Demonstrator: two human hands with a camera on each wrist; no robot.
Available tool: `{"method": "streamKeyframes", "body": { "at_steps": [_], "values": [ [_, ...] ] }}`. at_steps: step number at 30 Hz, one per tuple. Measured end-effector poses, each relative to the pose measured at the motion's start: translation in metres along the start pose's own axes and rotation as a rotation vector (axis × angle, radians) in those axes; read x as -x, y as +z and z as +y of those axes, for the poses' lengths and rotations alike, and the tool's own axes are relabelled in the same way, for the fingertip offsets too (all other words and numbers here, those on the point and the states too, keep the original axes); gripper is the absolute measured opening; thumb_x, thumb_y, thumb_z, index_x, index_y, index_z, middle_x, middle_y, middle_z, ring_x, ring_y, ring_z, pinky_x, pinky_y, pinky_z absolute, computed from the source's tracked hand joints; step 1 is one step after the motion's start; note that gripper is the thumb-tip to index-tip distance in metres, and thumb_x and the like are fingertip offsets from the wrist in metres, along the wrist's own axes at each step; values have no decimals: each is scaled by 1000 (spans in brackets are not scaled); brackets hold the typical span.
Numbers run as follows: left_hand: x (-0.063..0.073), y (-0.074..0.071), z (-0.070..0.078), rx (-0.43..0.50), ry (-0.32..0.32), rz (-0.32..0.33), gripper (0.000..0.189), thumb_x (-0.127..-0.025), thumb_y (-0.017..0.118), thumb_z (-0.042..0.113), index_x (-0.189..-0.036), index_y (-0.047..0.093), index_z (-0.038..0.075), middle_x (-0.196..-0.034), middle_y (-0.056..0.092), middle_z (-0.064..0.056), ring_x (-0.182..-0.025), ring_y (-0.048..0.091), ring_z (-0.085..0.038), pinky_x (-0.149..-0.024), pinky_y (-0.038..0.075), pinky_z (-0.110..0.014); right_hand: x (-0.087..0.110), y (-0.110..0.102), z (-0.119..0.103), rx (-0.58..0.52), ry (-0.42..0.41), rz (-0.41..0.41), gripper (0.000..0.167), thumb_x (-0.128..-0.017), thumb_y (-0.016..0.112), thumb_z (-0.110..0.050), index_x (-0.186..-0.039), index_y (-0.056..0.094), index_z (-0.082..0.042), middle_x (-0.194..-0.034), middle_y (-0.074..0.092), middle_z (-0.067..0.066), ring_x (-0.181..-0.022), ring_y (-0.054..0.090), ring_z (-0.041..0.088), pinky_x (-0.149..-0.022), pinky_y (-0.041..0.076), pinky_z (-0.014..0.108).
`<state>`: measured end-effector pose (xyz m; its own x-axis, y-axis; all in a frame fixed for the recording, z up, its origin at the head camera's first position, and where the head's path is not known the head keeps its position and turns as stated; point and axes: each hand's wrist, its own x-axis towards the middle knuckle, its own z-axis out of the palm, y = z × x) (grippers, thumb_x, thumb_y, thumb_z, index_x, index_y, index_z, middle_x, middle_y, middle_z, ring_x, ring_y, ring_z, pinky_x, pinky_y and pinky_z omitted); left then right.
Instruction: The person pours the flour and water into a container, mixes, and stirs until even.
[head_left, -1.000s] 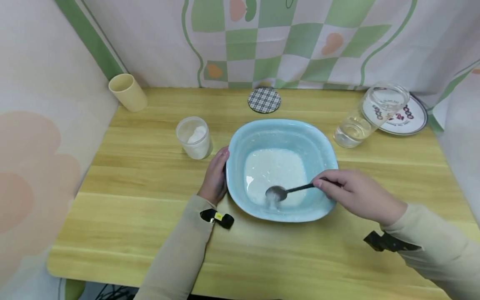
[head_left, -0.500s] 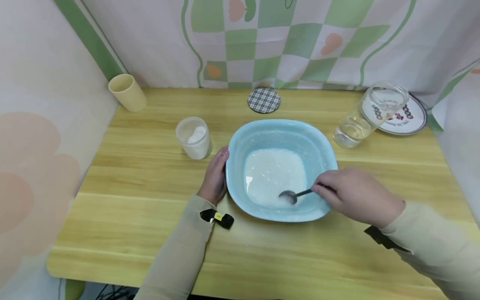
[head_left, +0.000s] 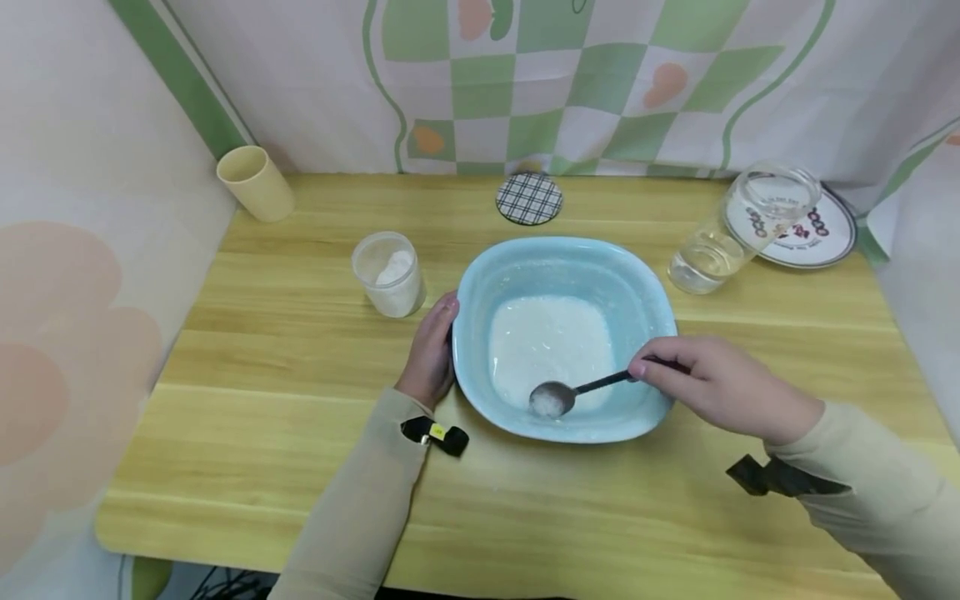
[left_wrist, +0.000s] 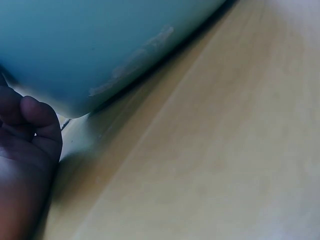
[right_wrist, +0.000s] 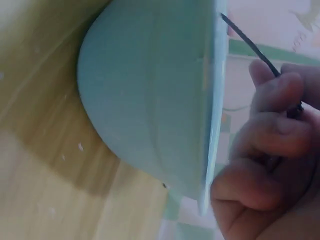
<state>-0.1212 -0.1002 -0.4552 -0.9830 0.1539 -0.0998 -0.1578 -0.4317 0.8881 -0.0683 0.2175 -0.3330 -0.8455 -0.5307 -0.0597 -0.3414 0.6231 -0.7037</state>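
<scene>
A light blue basin (head_left: 477, 367) stands on the table, holding a shallow whitish liquid (head_left: 547, 342). At its left side my left hand (head_left: 429, 354) grips the rim, thumb uppermost. The left wrist view shows that hand's curled fingers (left_wrist: 42, 120) beside the basin's lower wall. My right hand (head_left: 708, 379) pinches the dark handle of a spoon (head_left: 553, 399) over the basin's front right rim. Some wet white stuff lies in the spoon's bowl, low in the basin. In the right wrist view, fingers (right_wrist: 270, 137) curl round the handle, close to the rim.
A clear cup of white powder (head_left: 393, 279) stands left of the basin. Farther back are a yellow cup (head_left: 258, 187) and a checked coaster (head_left: 528, 200). To the right, a glass jug (head_left: 708, 250) with some liquid stands before a patterned plate (head_left: 817, 242).
The spoon dipped rightward into the liquid and tilted, then moved back left and came up with white stuff in its bowl. My left hand and the basin kept their place.
</scene>
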Motion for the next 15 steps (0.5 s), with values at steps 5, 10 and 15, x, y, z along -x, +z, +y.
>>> {"method": "streamKeyframes", "body": {
  "at_steps": [5, 10, 15],
  "values": [
    [0, 0, 0, 1, 1, -3, 48, -106, 43, 31, -139, 51, -4, -121, 61, -8, -106, 59, -18, -91, 52, -30, -9, -9, -1, 43, 116, 54, 16, -102, 59, -15, -93, 72, -12, -67, 54, -5, -58, 47, 9, -50, 41, 25],
    [2, -2, 1, -3, 2, 9, 48, -105, 45, 33, -138, 52, -1, -120, 61, -6, -103, 59, -17, -87, 53, -28, -35, -12, -9, 199, 94, -15, 19, -103, 58, -24, -96, 73, -16, -70, 59, -7, -61, 48, 9, -56, 43, 27],
    [1, -1, -1, 5, 4, 6, 50, -104, 48, 35, -137, 52, -2, -120, 61, -6, -105, 59, -17, -90, 52, -29, -61, -15, -15, 193, 95, -114, 19, -103, 58, -22, -102, 74, -13, -67, 53, -5, -61, 47, 12, -59, 42, 30]
  ]
}}
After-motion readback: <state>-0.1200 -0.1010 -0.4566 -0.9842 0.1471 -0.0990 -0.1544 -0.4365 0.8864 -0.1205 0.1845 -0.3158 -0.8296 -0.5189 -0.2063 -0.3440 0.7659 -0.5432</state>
